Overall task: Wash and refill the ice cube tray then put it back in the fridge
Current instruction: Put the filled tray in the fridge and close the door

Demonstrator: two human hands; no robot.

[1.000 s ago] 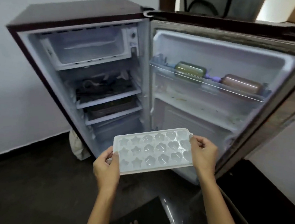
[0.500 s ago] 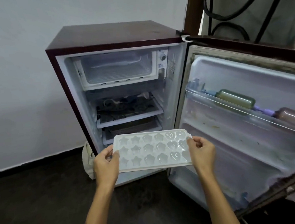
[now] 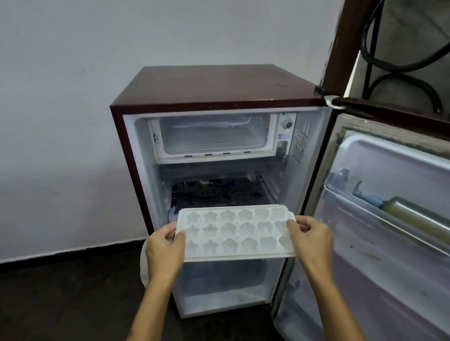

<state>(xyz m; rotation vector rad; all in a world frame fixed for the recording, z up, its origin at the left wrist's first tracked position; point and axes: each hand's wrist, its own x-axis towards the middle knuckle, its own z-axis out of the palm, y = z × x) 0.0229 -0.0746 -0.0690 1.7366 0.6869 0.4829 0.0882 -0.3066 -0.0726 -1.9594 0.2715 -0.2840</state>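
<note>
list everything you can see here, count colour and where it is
ice cube tray: 1, white translucent, held level in front of the open fridge
fridge: 1, dark maroon outside, white inside, against the wall
freezer compartment: 1, white, top of the fridge interior, nothing visible inside
thermostat dial: 1, white, right of the freezer compartment
fridge door: 1, swung open to the right
bottle: 1, greenish, lying on the door shelf
dark items: count unclear, on the shelf behind the tray
left hand: 1, fingers gripping the tray's left end
right hand: 1, fingers gripping the tray's right end
</note>
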